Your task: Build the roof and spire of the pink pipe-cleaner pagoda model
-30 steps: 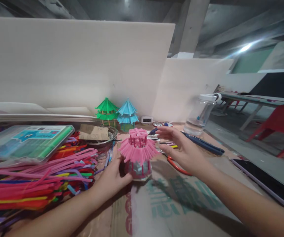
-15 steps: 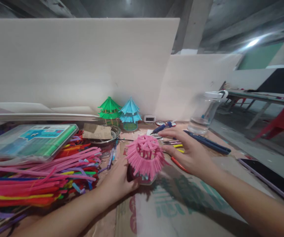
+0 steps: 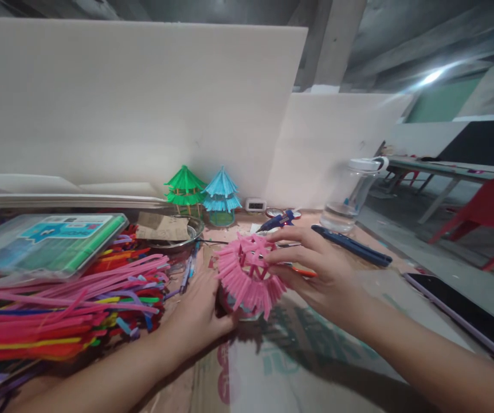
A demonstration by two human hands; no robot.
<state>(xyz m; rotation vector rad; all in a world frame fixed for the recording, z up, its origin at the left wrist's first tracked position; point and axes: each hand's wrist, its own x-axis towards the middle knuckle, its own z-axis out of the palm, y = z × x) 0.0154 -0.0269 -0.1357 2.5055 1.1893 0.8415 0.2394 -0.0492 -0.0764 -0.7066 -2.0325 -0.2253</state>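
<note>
Left grip (image 3: 202,304) holds the pink model (image 3: 251,281) low; right grip (image 3: 318,267) is at its top, whether pinching I cannot tell. A blue model (image 3: 222,188) stands beyond both.

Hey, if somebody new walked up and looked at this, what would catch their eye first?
Probably the bright pink miniature pavilion at centre, with the left hand at its base and the right hand by its top. Next, the loose heap of colourful pipe cleaners at left, then the green pavilion and blue pavilion standing behind.
</note>
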